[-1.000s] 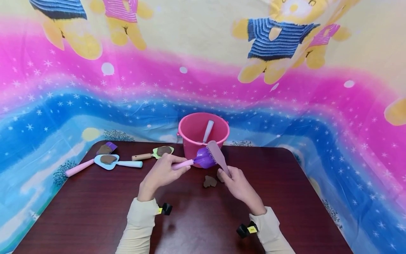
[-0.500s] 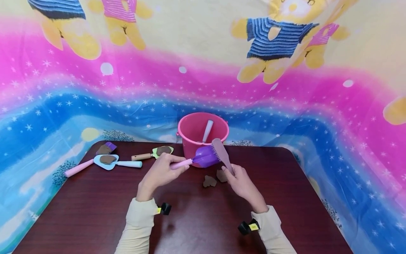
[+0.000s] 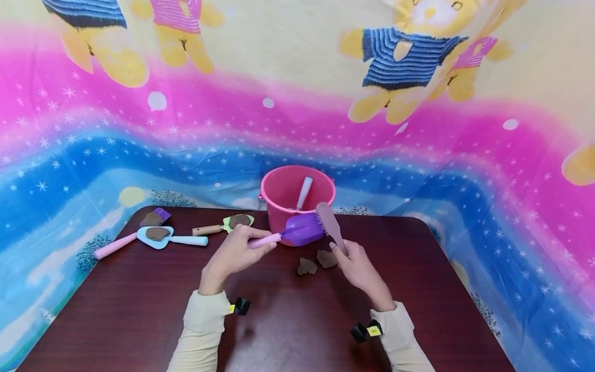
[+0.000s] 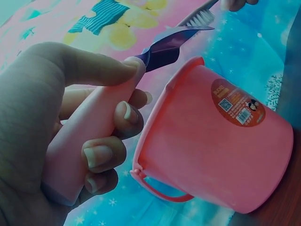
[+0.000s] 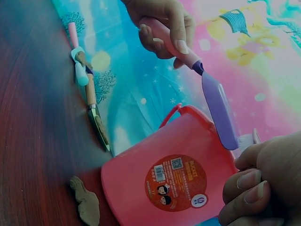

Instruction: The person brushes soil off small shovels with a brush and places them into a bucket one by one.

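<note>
My left hand (image 3: 234,250) grips the pink handle of a toy shovel (image 3: 304,229) with a purple blade, held up in front of the pink bucket (image 3: 279,214). In my right hand (image 3: 360,266) is a mauve brush (image 3: 329,223), its bristles against the blade's tip in the head view. The left wrist view shows fingers curled round the shovel handle (image 4: 89,127) and white bristles (image 4: 201,19) by the blade. In the right wrist view the brush is mostly hidden behind the hand. A pale handle (image 3: 304,192) leans inside the bucket.
Two brown clay-like lumps (image 3: 307,266) lie on the dark table (image 3: 288,320) before the bucket. To the left are a green shovel with a wooden handle (image 3: 207,230), a light-blue shovel (image 3: 160,243), a pink handle (image 3: 115,246) and a purple piece (image 3: 162,213), with brown lumps on them.
The brush has slid rightward along the purple blade to its tip, my right hand moving slightly right with it. The left hand and shovel have barely moved.
</note>
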`<control>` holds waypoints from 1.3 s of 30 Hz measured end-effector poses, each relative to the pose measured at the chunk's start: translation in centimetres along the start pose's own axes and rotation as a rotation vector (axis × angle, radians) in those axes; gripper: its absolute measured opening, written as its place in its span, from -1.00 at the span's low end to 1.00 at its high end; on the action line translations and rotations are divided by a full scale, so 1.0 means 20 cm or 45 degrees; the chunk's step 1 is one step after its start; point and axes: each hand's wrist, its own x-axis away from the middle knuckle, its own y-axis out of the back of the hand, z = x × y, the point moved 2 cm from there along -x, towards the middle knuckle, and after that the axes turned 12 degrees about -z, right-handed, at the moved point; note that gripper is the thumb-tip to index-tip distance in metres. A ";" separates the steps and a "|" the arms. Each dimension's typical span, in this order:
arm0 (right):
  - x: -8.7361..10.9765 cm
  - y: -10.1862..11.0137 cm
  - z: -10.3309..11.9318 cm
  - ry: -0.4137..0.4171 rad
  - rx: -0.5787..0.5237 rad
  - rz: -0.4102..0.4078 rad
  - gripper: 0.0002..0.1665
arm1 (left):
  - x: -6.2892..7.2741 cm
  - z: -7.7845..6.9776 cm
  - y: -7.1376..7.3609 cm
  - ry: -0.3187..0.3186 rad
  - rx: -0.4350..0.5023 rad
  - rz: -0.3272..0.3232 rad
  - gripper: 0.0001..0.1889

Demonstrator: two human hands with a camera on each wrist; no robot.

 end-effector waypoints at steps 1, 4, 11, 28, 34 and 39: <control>0.00 0.00 0.00 -0.001 0.003 -0.006 -0.55 | 0.00 0.00 0.00 -0.008 -0.004 -0.005 -0.70; -0.01 0.01 0.00 -0.001 0.007 -0.026 -0.57 | 0.00 0.01 0.00 -0.026 -0.012 -0.012 -0.71; -0.01 0.02 0.01 -0.006 0.018 -0.044 -0.53 | 0.00 0.01 0.01 0.005 0.033 0.005 -0.72; 0.08 -0.09 0.13 0.093 -0.063 0.013 -0.60 | -0.01 0.03 -0.01 0.035 0.045 -0.001 -0.73; 0.11 -0.17 0.18 0.145 -0.060 0.093 -0.68 | -0.02 0.02 -0.02 0.042 0.035 -0.003 -0.72; 0.12 -0.19 0.20 0.162 -0.051 0.098 -0.79 | -0.01 0.02 -0.02 0.047 0.038 0.002 -0.71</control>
